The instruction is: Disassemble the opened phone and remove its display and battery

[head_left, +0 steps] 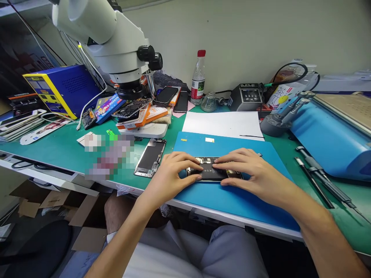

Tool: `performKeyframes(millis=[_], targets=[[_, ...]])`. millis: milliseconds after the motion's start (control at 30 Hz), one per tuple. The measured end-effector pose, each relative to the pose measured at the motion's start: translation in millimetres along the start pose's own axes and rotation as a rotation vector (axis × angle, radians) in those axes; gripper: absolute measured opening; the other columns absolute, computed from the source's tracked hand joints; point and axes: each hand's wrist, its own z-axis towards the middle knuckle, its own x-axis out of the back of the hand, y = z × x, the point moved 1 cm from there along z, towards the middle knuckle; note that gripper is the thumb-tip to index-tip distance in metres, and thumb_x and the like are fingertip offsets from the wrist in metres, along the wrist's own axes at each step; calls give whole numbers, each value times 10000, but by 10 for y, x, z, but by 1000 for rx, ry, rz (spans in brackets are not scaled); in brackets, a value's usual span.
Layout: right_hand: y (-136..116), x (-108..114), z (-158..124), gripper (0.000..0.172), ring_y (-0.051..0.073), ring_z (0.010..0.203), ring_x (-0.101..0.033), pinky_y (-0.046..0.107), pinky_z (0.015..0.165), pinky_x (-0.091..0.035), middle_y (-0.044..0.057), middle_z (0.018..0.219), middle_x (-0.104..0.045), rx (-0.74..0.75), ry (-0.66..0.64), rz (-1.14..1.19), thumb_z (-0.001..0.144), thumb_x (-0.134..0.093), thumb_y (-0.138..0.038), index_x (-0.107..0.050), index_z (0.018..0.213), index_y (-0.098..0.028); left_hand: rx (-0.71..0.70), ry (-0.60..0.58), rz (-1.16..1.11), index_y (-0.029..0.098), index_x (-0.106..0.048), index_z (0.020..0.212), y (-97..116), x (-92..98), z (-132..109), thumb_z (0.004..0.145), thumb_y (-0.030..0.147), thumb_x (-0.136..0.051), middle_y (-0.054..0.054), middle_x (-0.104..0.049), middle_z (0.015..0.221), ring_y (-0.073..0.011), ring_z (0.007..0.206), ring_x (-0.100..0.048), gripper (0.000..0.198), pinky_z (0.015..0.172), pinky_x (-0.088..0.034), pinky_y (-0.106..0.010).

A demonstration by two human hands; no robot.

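Note:
An opened smartphone (211, 174) lies lengthwise on the blue mat (220, 204), its black battery and inner boards facing up. My left hand (174, 170) holds its left end, with the fingers over the top and the thumb at the near edge. At the other end my right hand (251, 172) does the same, its fingertips resting on the inner parts and its thumb by the near edge. Both hands cover parts of the phone's ends. A detached phone screen (149, 158) lies on the green bench to the left of the mat.
A microscope (124, 50) overhangs stacked phone parts and boxes (142, 116) at back left. White paper (223, 122) lies behind the mat, near a bottle (198, 79) and a soldering station (246, 96). Screwdriver-like tools (324, 177) and a blue machine (327, 135) are at right.

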Motion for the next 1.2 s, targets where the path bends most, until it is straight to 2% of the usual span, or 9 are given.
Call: performKeyframes(millis=[233, 333, 433, 500, 633, 767, 967, 1067, 1200], targets=[[12, 8, -13, 424, 328, 1314, -593, 597, 1095, -493, -13, 1378, -717, -30, -8, -49, 945, -659, -685, -759, 1282, -448, -19, 5, 36, 289, -796, 1063, -5, -2, 5, 970, 305, -781, 0, -770, 1244, -234, 1243, -642, 95, 1096, -428, -432], [-7, 7, -3, 542, 348, 1435, -532, 626, 1168, -471, 3, 1496, -645, -46, -4, -56, 935, -655, -705, -706, 1381, -402, -45, -8, 77, 290, -781, 1095, 24, 9, -24, 991, 318, -754, -4, -755, 1269, -231, 1269, -636, 112, 1119, -432, -430], [-22, -11, 13, 732, 365, 1518, -463, 659, 1274, -361, 41, 1577, -574, -46, -18, -95, 894, -681, -743, -622, 1493, -326, -82, -81, 160, 278, -733, 1216, 91, 36, -75, 945, 401, -796, -32, -696, 1396, -280, 1396, -567, 304, 1165, -427, -459], [-29, -22, 12, 816, 361, 1518, -468, 656, 1302, -322, 57, 1563, -587, -46, -22, -111, 879, -704, -739, -559, 1548, -294, -80, -125, 196, 274, -699, 1277, 129, 54, -87, 942, 396, -799, -51, -632, 1484, -295, 1409, -560, 370, 1163, -451, -461], [-51, -12, -25, 786, 361, 1507, -466, 632, 1233, -425, 41, 1511, -627, -86, 6, -133, 893, -730, -676, -517, 1562, -323, -35, -128, 131, 281, -693, 1256, 138, 66, -8, 1008, 257, -719, -34, -622, 1464, -223, 1260, -668, 250, 1104, -524, -382], [-76, 10, -53, 766, 330, 1392, -546, 543, 1094, -537, 56, 1476, -633, -142, -1, -162, 896, -722, -685, -519, 1542, -327, -52, -134, 93, 295, -652, 1369, 68, 36, 75, 995, 277, -741, -26, -634, 1480, -221, 1288, -673, 385, 1133, -535, -381], [-49, -31, -43, 779, 319, 1339, -557, 522, 1074, -514, 67, 1411, -653, -103, 26, -199, 902, -655, -764, -523, 1530, -322, -224, -61, 200, 281, -742, 1340, -53, -26, 4, 1041, 313, -662, -46, -656, 1519, -282, 1472, -565, 310, 1200, -509, -448], [-33, -60, -43, 757, 322, 1332, -561, 518, 1065, -507, 71, 1388, -665, -82, 52, -211, 913, -639, -765, -533, 1519, -324, -301, -18, 267, 276, -778, 1300, -55, -32, -13, 1032, 305, -671, -57, -701, 1464, -290, 1411, -620, 290, 1156, -550, -471], [-32, -83, -41, 733, 318, 1311, -575, 496, 1043, -513, 72, 1388, -666, -62, 56, -229, 927, -640, -742, -545, 1513, -312, -326, 8, 323, 275, -783, 1296, -29, -25, -15, 1024, 297, -681, -64, -742, 1399, -293, 1332, -670, 291, 1085, -592, -491]])
